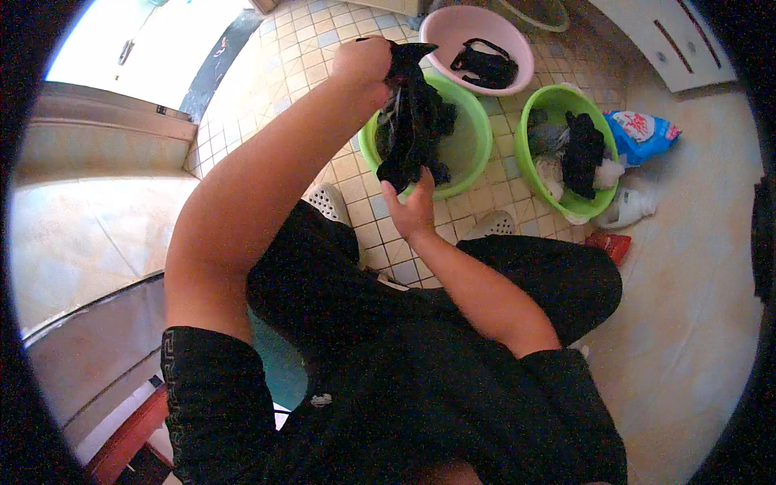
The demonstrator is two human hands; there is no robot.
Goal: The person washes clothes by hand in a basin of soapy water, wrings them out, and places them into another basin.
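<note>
My left hand (366,68) is clenched on the upper end of a dark wet-looking garment (414,121). The cloth hangs over a green plastic basin (484,142) that contains cloudy water. At the lower end, my right hand (413,209) has its thumb and fingers around the bunched fabric, just above the near rim. Folds of cloth hide some fingers of both hands. Part of the garment covers the left side of the basin, so I cannot tell how much of it is in the water.
Beyond is a pink basin (526,45) with black cloth (488,65) inside. To the right, another green basin (522,157) holds dark, grey and white laundry (583,154), beside a blue plastic bag (642,138). A white cabinet (670,45) stands at the upper right. The floor (303,66) is tiled.
</note>
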